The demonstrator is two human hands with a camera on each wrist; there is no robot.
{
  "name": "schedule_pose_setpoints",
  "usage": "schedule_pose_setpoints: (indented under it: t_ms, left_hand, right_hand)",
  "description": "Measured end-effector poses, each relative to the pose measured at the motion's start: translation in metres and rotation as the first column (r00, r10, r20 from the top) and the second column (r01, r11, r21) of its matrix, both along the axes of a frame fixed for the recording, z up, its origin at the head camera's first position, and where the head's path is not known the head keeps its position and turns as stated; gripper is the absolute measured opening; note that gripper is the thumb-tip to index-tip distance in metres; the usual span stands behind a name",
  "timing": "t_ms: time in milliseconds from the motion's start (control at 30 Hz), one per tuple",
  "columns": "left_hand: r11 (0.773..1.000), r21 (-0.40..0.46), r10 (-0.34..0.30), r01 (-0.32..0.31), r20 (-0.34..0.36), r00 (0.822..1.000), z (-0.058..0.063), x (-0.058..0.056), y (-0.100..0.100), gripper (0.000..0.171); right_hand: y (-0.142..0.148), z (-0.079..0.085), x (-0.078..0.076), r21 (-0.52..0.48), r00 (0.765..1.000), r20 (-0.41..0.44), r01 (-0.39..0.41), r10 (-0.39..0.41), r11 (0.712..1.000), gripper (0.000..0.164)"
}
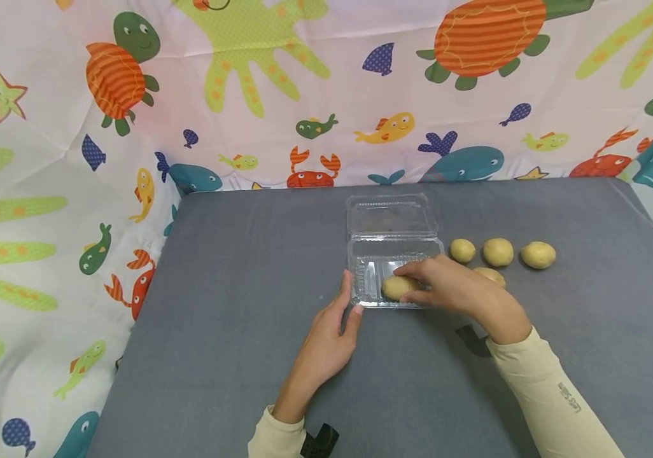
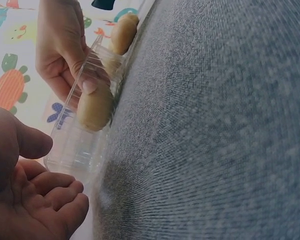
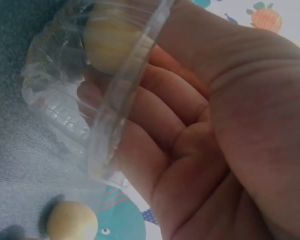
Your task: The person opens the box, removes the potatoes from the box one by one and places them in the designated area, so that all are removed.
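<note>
A clear plastic clamshell container (image 1: 369,248) lies with its lid (image 1: 391,216) raised toward the back. My right hand (image 1: 461,289) reaches into the base and pinches a yellow potato (image 1: 397,288) between thumb and fingers. In the left wrist view the same potato (image 2: 95,111) shows through the clear wall, low in the container. My left hand (image 1: 326,340) rests against the container's left side and near-left corner, its index finger and thumb extended. Around the potato (image 3: 110,42), the right wrist view shows the right hand's bent fingers (image 3: 154,105) inside the container.
Right of the container sit several more potatoes: a back row with a small one (image 1: 462,250), a middle one (image 1: 498,252) and a right one (image 1: 538,255). A nearer potato (image 1: 489,275) is partly behind the right hand. Grey cloth (image 1: 235,286) covers the table; a printed curtain (image 1: 280,140) stands behind.
</note>
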State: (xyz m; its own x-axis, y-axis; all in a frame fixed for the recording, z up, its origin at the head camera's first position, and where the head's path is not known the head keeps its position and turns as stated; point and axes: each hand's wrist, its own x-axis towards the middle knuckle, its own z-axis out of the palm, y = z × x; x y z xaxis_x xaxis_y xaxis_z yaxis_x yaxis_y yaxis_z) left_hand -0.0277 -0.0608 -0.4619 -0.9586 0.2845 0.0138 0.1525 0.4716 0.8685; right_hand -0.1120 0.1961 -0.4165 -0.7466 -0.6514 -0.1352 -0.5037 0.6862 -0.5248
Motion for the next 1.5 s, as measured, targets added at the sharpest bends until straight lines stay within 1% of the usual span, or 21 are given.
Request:
schedule_pose_setpoints:
  t_ms: [267, 600, 867, 1067, 1200, 1300, 1500]
  left_hand:
    - [1.0, 0.006, -0.001, 0.001, -0.005, 1.0, 0.0, 0.0, 0.0, 0.066]
    - [1.0, 0.007, 0.004, -0.004, 0.0, 1.0, 0.0, 0.0, 0.002, 0.066]
    - [1.0, 0.019, 0.007, -0.007, -0.001, 1.0, 0.0, 0.001, 0.002, 0.066]
    - [1.0, 0.022, 0.008, -0.008, -0.002, 1.0, 0.0, 0.002, 0.002, 0.066]
    - [1.0, 0.015, 0.013, -0.013, 0.0, 1.0, -0.001, 0.002, 0.002, 0.066]
    - [1.0, 0.009, 0.019, -0.019, -0.001, 1.0, -0.002, 0.002, 0.002, 0.066]
    - [1.0, 0.011, 0.015, -0.015, -0.023, 1.0, -0.001, 0.002, 0.002, 0.065]
  right_hand:
    - [0.0, -0.001, 0.001, -0.021, 0.999, -0.034, -0.009, 0.009, 1.0, 0.04]
    - [0.003, -0.002, 0.002, -0.04, 0.999, -0.028, -0.024, 0.023, 0.999, 0.043]
    - [0.006, -0.006, 0.002, -0.062, 0.998, -0.056, -0.023, 0.02, 0.998, 0.044]
    - [0.007, -0.006, 0.003, -0.069, 0.998, -0.057, -0.018, 0.014, 0.997, 0.044]
    - [0.008, -0.004, 0.005, -0.099, 0.995, -0.102, -0.021, 0.011, 0.995, 0.041]
    - [0.01, -0.003, 0.006, -0.107, 0.99, -0.143, -0.018, 0.002, 0.994, 0.042]
    - [0.013, 0.002, 0.008, -0.057, 0.986, -0.163, 0.017, -0.026, 0.998, 0.047]
